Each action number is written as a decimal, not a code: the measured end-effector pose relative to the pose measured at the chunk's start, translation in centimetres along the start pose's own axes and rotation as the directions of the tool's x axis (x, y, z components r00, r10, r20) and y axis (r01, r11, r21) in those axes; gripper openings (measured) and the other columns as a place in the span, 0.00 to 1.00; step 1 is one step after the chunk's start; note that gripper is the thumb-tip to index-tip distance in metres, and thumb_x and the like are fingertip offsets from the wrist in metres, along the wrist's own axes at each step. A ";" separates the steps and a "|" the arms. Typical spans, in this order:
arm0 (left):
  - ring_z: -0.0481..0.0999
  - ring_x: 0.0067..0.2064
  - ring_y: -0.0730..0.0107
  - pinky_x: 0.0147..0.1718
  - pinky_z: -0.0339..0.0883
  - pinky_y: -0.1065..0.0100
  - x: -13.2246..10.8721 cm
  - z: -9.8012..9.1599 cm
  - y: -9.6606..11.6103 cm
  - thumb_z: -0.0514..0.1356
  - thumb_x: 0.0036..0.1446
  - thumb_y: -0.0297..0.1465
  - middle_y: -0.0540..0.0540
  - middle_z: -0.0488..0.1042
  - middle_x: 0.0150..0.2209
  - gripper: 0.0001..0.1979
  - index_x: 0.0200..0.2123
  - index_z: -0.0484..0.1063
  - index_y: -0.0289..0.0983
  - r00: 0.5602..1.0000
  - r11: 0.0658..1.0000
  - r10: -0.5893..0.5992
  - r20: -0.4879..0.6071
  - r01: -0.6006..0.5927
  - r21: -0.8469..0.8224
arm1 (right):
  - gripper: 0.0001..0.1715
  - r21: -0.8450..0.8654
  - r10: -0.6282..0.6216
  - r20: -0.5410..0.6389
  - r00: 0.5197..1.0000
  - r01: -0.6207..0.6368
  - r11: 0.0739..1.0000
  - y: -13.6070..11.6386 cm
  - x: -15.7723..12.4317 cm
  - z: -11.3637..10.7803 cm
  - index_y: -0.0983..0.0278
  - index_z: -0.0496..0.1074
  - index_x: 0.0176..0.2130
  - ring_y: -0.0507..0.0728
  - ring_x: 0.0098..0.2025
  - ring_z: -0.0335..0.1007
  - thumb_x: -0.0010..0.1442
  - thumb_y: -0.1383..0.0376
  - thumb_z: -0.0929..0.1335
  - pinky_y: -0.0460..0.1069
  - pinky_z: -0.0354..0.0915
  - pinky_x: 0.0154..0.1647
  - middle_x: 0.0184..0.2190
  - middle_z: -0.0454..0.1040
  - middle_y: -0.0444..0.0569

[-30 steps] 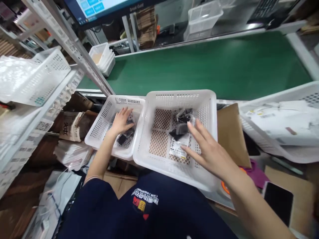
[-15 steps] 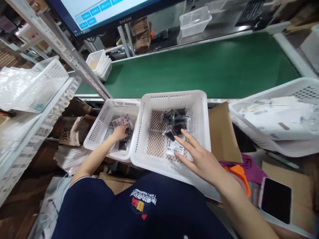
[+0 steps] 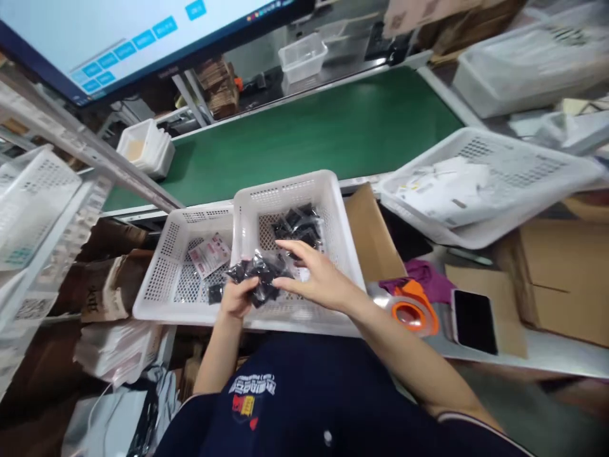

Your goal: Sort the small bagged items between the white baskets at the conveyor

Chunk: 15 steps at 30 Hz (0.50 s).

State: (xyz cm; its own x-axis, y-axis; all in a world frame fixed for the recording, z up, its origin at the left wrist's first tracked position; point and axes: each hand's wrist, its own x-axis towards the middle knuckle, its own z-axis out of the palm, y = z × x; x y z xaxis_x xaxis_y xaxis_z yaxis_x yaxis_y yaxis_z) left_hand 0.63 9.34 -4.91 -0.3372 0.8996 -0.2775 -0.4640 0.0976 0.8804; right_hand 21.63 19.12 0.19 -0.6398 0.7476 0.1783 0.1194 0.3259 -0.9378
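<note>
- Where your navy shirt (image 3: pixel 328 393) fills the bottom of the view, a small printed logo (image 3: pixel 245 403) in white, red and yellow shows on its front.
- Your left hand (image 3: pixel 238 297) is clamped on a bundle of black items in clear plastic (image 3: pixel 264 273), raised over the near part of two baskets, about where they meet.
- Your right hand (image 3: pixel 316 276) is at the bundle's other side, thumb and fingers spread apart; you cannot tell whether the thumb touches the plastic.
- To your left, the left basket (image 3: pixel 147 285) holds a pink-and-white printed packet (image 3: pixel 209 256) and a black packet (image 3: pixel 216 294).
- Just beside it, the right basket (image 3: pixel 349 254) holds more black packets (image 3: pixel 299 223) toward its far end, beyond your right fingers.
- To your right, a dark-screened phone (image 3: pixel 474 320) lies on flat brown cardboard (image 3: pixel 511 330) over the surface (image 3: pixel 537 367).
- Near the phone sit an orange tape dispenser (image 3: pixel 421 304) and a purple cloth (image 3: pixel 432 279).
- Past those, a tilted white basket (image 3: pixel 528 181) carries white packages (image 3: pixel 447 187).
- Beyond the baskets, a green belt (image 3: pixel 309 127) runs across your view, with stacked white bins (image 3: pixel 147 149) at its left end.
- Above the belt's left part, you face a lit monitor (image 3: pixel 143 38) with blue buttons.
</note>
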 end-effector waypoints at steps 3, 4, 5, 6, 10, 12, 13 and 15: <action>0.86 0.40 0.56 0.45 0.83 0.58 -0.8 2.5 -1.4 0.84 0.34 0.41 0.46 0.85 0.38 0.32 0.43 0.81 0.39 0.990 0.994 -0.103 0.096 0.106 -0.029 | 0.26 0.101 0.050 0.068 0.996 -0.057 0.993 0.8 0.0 -0.3 0.62 0.80 0.49 0.67 0.58 0.78 0.60 0.47 0.77 0.64 0.72 0.64 0.55 0.82 0.56; 0.87 0.42 0.53 0.47 0.83 0.56 -1.0 2.9 -1.4 0.84 0.34 0.43 0.45 0.85 0.39 0.33 0.44 0.81 0.39 0.982 0.990 -0.135 0.130 0.140 -0.026 | 0.24 0.160 0.083 0.106 0.991 -0.099 0.982 1.1 -0.1 -0.6 0.63 0.80 0.44 0.65 0.53 0.79 0.61 0.46 0.76 0.62 0.74 0.59 0.49 0.84 0.54; 0.87 0.43 0.51 0.48 0.83 0.54 -1.1 3.2 -1.3 0.84 0.33 0.44 0.44 0.85 0.39 0.35 0.45 0.81 0.39 0.972 0.985 -0.166 0.165 0.171 -0.015 | 0.24 0.215 0.117 0.136 0.984 -0.145 0.966 1.4 -0.3 -0.9 0.64 0.80 0.41 0.64 0.48 0.80 0.62 0.45 0.75 0.59 0.76 0.53 0.43 0.84 0.52; 0.87 0.44 0.49 0.49 0.83 0.53 -1.2 3.3 -1.2 0.84 0.33 0.43 0.43 0.86 0.40 0.36 0.46 0.81 0.38 0.962 0.980 -0.193 0.194 0.197 0.000 | 0.25 0.252 0.146 0.149 0.978 -0.181 0.951 1.6 -0.5 -1.2 0.64 0.80 0.40 0.62 0.44 0.80 0.62 0.45 0.75 0.57 0.76 0.49 0.39 0.84 0.50; 0.87 0.48 0.48 0.52 0.81 0.51 -1.4 3.2 -1.3 0.82 0.36 0.34 0.43 0.86 0.44 0.36 0.52 0.80 0.40 0.968 0.978 -0.206 0.140 0.208 0.003 | 0.22 0.143 0.155 0.008 0.988 -0.155 0.978 1.7 -1.4 -1.4 0.64 0.82 0.46 0.65 0.52 0.80 0.62 0.50 0.75 0.60 0.75 0.56 0.49 0.83 0.55; 0.86 0.50 0.51 0.55 0.79 0.53 -1.4 3.3 -2.0 0.80 0.40 0.34 0.45 0.86 0.44 0.35 0.54 0.79 0.41 0.990 0.990 -0.142 0.008 0.142 -0.024 | 0.23 0.009 0.139 -0.098 0.985 -0.139 0.990 1.5 -2.0 -0.8 0.61 0.81 0.53 0.69 0.65 0.73 0.63 0.52 0.74 0.65 0.71 0.65 0.65 0.75 0.60; 0.86 0.52 0.52 0.56 0.78 0.55 -1.4 3.3 -2.5 0.79 0.41 0.34 0.45 0.86 0.44 0.33 0.54 0.79 0.42 0.992 0.994 -0.105 -0.065 0.103 -0.030 | 0.25 -0.042 0.136 -0.136 0.981 -0.142 0.989 1.4 -2.3 -0.3 0.60 0.80 0.56 0.70 0.71 0.68 0.64 0.52 0.74 0.67 0.69 0.68 0.70 0.69 0.60; 0.85 0.53 0.54 0.56 0.78 0.57 -1.4 3.5 -3.5 0.78 0.42 0.34 0.47 0.86 0.44 0.30 0.52 0.80 0.43 0.978 0.999 -0.039 -0.206 0.035 -0.024 | 0.25 -0.085 0.131 -0.184 0.974 -0.148 0.985 1.5 -2.9 0.8 0.58 0.78 0.59 0.70 0.73 0.64 0.65 0.53 0.73 0.67 0.70 0.67 0.73 0.64 0.61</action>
State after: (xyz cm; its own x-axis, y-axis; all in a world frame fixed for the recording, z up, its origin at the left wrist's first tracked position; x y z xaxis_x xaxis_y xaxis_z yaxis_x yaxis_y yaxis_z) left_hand 5.62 9.19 -6.23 -0.4806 0.7880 -0.3848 -0.4950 0.1184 0.8608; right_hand 23.05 16.98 -1.92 -0.4684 0.8771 0.1058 0.2768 0.2594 -0.9252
